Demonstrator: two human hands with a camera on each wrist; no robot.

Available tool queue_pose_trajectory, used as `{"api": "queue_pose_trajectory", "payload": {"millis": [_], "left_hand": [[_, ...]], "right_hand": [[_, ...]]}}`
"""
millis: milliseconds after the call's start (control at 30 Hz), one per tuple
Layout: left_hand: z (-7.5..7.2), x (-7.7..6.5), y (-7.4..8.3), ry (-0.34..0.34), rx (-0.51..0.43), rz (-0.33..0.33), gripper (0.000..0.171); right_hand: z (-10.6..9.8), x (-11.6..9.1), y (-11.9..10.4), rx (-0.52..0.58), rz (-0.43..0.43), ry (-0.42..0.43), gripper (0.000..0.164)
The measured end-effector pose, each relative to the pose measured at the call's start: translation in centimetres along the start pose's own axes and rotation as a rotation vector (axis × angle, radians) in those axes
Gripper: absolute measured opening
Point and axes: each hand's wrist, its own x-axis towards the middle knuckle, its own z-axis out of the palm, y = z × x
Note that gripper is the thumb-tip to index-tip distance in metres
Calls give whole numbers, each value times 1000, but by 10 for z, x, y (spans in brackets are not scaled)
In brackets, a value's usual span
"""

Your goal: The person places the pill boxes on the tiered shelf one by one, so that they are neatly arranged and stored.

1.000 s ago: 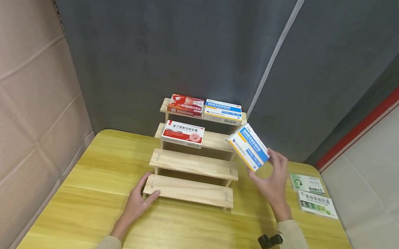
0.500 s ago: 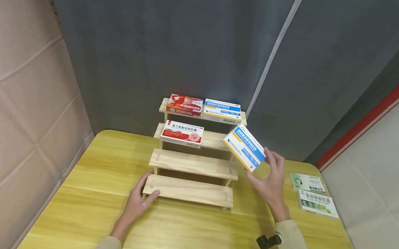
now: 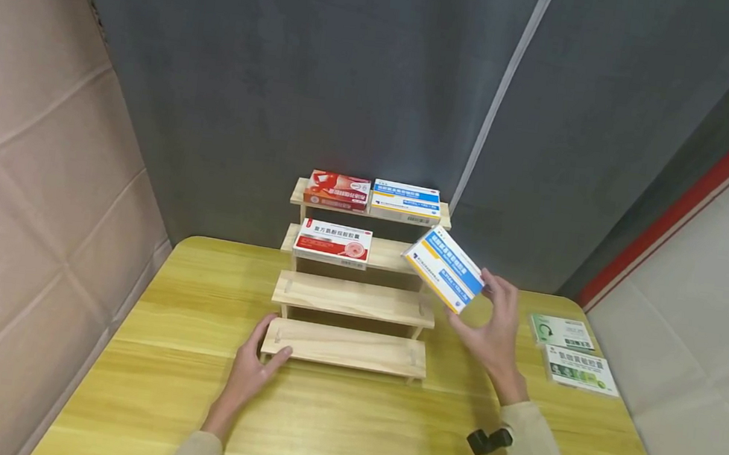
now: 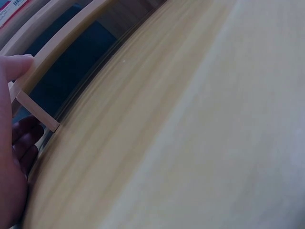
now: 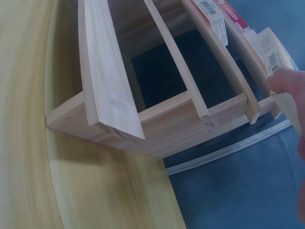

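Here | left hand [image 3: 252, 366], spread, grips bottom shelf [image 3: 351, 347] | right hand [image 3: 493, 334] pinches tilted box [image 3: 444, 268]

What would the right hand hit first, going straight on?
The blue-and-white carton it holds would likely meet the stepped pale wooden rack around its second-highest shelf; depth unclear.

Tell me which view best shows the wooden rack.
The head view frames the whole wooden rack from the front. The right wrist view shows its right side closely but crops its left end; the left wrist view gets only part, beside the left hand.
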Motion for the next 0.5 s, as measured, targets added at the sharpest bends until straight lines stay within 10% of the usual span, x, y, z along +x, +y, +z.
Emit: {"api": "queue_pose_trajectory", "payload": {"millis": [500], "left_hand": [[0, 0, -1, -8, -27, 1, 75]], "right_hand": [[2, 2, -3, 14, 4, -14, 87]]}}
